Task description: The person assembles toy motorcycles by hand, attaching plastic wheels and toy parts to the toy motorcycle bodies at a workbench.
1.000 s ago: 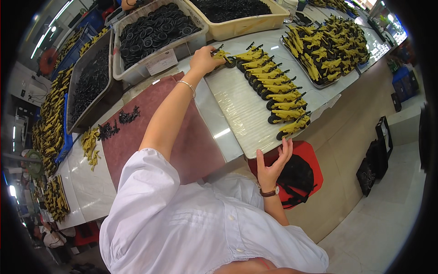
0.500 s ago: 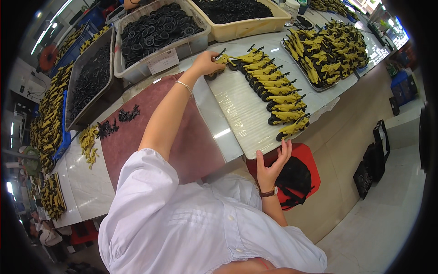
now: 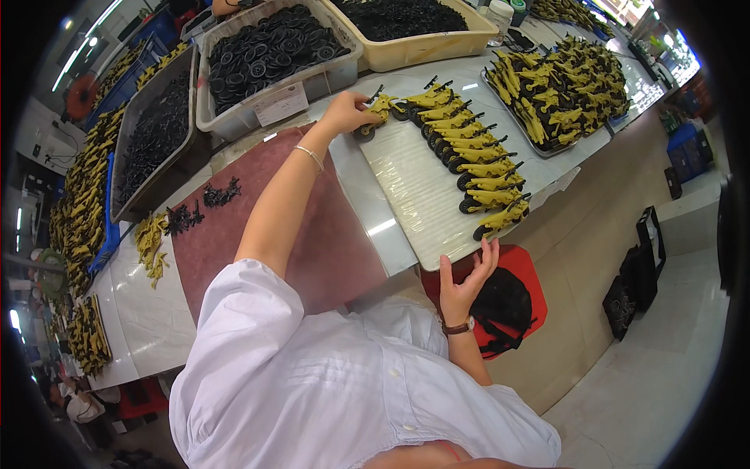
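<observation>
My left hand reaches to the far left corner of a white ribbed tray. Its fingers are closed at the side of a yellow toy motorcycle with a black wheel, which sits at that corner. From there a row of similar yellow toy motorcycles runs along the tray's far and right sides, black wheels toward the left. My right hand is at the tray's near edge, thumb and fingers spread, fingertips at the rim beside the nearest toy. It holds nothing.
Bins of black wheels and small black parts stand at the back. Another tray heaped with yellow toys is at right. A reddish mat lies left, with loose black parts and yellow pieces. A red stool stands below.
My left hand has shifted slightly left, showing more of the toy motorcycle at the tray's far left corner. My right hand has stayed at the near edge.
</observation>
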Demonstrator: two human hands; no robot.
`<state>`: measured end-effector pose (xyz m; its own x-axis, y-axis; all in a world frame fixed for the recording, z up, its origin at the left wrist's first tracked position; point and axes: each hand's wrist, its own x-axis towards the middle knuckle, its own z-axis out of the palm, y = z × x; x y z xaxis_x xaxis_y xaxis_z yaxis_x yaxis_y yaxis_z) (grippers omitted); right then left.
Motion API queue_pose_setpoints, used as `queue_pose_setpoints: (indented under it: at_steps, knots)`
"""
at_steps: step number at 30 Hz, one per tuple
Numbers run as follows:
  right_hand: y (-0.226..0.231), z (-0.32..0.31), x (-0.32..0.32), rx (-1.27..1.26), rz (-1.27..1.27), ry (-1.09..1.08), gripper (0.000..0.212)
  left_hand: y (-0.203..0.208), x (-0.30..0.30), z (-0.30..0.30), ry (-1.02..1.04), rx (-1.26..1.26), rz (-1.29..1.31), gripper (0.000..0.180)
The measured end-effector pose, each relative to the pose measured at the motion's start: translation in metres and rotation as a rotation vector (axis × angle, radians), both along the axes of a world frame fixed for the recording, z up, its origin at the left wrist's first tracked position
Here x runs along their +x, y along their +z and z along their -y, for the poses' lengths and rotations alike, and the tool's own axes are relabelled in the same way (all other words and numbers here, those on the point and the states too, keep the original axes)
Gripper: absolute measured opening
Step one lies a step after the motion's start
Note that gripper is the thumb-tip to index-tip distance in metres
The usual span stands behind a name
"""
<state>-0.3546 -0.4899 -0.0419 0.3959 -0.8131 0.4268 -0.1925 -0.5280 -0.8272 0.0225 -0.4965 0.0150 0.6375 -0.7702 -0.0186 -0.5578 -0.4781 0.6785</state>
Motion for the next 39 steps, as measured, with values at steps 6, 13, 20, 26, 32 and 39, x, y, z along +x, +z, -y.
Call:
queue_pose_setpoints:
  at_steps: [6, 13, 20, 26, 32, 39]
  knots:
    - [-0.01, 0.001, 0.006, -0.019, 0.028, 0.005, 0.073, -0.007, -0.003, 0.002, -0.004, -0.122, -0.098, 0.071]
    - [-0.012, 0.005, 0.014, -0.156, -0.107, -0.05, 0.067, -0.001, -0.014, -0.011, 0.102, -0.228, 0.175, 0.085]
    - [-0.014, 0.019, 0.015, -0.157, -0.073, 0.005, 0.05, 0.018, -0.095, -0.039, 0.265, -0.434, -0.77, 0.083]
    - [-0.003, 0.029, 0.009, -0.165, -0.047, 0.21, 0.038, 0.002, -0.133, -0.05, 0.129, -0.553, -1.107, 0.091]
    - [-0.001, 0.039, 0.013, -0.221, -0.085, 0.133, 0.039, -0.005, -0.126, -0.056, 0.0, -0.641, -1.177, 0.086]
    - [-0.009, 0.064, 0.017, -0.315, -0.131, 0.146, 0.036, 0.036, -0.165, -0.193, 0.135, -0.851, -0.461, 0.048]
